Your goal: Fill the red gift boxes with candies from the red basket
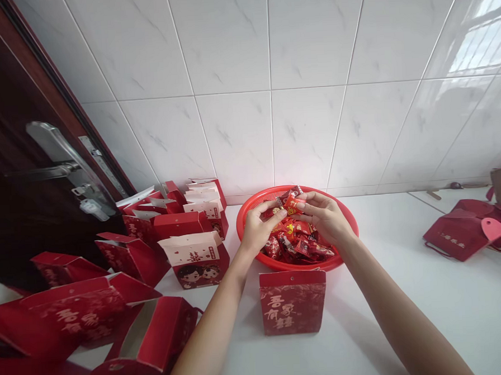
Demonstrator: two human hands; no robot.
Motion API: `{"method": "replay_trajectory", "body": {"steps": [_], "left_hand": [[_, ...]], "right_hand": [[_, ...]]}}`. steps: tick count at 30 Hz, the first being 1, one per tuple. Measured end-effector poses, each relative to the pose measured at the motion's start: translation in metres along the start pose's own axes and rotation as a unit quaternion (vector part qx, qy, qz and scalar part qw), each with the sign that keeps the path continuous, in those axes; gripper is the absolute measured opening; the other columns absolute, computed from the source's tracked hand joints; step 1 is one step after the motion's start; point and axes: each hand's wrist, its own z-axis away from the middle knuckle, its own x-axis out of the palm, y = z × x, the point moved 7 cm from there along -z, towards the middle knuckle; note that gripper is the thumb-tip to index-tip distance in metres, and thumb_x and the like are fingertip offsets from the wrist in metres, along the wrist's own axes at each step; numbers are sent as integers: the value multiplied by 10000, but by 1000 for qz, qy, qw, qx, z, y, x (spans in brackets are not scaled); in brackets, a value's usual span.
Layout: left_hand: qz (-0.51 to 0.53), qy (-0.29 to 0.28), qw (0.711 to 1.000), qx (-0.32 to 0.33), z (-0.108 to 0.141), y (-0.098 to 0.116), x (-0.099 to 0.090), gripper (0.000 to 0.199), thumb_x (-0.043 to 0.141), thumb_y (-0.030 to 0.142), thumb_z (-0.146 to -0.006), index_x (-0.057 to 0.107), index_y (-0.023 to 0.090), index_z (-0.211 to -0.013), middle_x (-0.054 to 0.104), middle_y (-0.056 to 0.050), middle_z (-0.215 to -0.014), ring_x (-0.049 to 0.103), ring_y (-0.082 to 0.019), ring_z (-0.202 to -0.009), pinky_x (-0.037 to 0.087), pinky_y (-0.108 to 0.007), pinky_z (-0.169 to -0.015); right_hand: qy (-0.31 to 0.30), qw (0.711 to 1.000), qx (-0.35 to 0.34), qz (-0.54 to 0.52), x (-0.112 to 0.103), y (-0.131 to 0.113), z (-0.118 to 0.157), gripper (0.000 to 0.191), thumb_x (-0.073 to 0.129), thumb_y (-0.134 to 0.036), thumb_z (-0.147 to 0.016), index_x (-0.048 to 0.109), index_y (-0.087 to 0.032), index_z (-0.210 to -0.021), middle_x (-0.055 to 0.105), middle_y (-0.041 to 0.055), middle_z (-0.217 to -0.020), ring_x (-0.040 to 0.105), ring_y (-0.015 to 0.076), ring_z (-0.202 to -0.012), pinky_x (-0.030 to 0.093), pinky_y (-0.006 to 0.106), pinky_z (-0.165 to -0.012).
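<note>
Both hands are over a red plastic basket (352,225) heaped with wrapped candies (301,245). A bright red wrapped candy (292,204) is pinched between the thumb and fingers of my right hand (325,212). My left hand (256,227) is closed beside it, thumb tip close to the same candy. Red wrappers show around its fingers, but which of them it grips is hard to make out. In front of the basket, between my forearms, stands a dark red gift box (293,304) with pale lettering, its top edge toward the basket.
Many red gift boxes with raised flaps crowd the left side, including a box with cartoon faces (198,266). At the right lies a dark red bag (458,230) with a pink tag. A tiled wall (231,132) rises behind, and a dark door (14,99) stands left.
</note>
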Motion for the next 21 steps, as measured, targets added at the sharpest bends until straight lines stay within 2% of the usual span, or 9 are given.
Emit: {"method": "replay_trajectory", "body": {"steps": [4, 8, 12, 15, 18, 21], "left_hand": [[-13, 11, 1000, 4, -1, -1, -3, 356, 810, 355, -706, 763, 163, -1001, 778, -91, -1088, 694, -277, -1075, 535, -401, -975], [-14, 6, 1000, -1, 0, 2, -2, 343, 808, 368, -708, 765, 160, -977, 779, -89, -1046, 698, -265, -1026, 537, -386, -946], [-1, -4, 1000, -29, 2, 3, 3, 365, 793, 433, -731, 758, 154, -963, 771, -87, -1017, 691, -258, -1003, 536, -373, -920], [7, 0, 999, -54, 5, 2, 4, 415, 790, 496, -731, 756, 147, -955, 761, -88, -1015, 686, -258, -995, 539, -372, -907], [7, 4, 998, -67, 6, 0, 4, 455, 800, 527, -715, 759, 147, -963, 754, -89, -1035, 682, -257, -999, 551, -371, -894], [12, -16, 997, -73, 6, -1, 6, 479, 812, 533, -701, 760, 152, -987, 754, -92, -1045, 689, -263, -981, 573, -370, -846]], "right_hand": [[-1, 1000, 0, 4, 0, 1, 0, 338, 908, -359, -626, 669, -198, -804, 710, 17, -890, 685, 177, -856, 600, 361, -821], [20, 999, -29, 21, -1, -5, 3, 392, 911, -343, -619, 600, -207, -814, 681, 10, -924, 680, 181, -866, 616, 359, -776], [31, 995, -62, 68, 3, -13, 9, 493, 892, -352, -652, 591, -241, -1027, 679, 22, -995, 686, 194, -876, 627, 374, -743], [4, 993, -67, 102, 10, -16, 13, 578, 868, -357, -689, 590, -256, -1186, 683, 39, -1019, 692, 222, -926, 626, 418, -794], [-26, 990, -66, 125, 16, -18, 14, 486, 846, -369, -711, 644, -242, -1133, 702, 53, -1032, 690, 240, -974, 609, 434, -847], [-21, 989, -65, 132, 16, -19, 15, 386, 844, -380, -707, 649, -231, -1006, 716, 38, -959, 691, 221, -937, 594, 411, -842]]}}
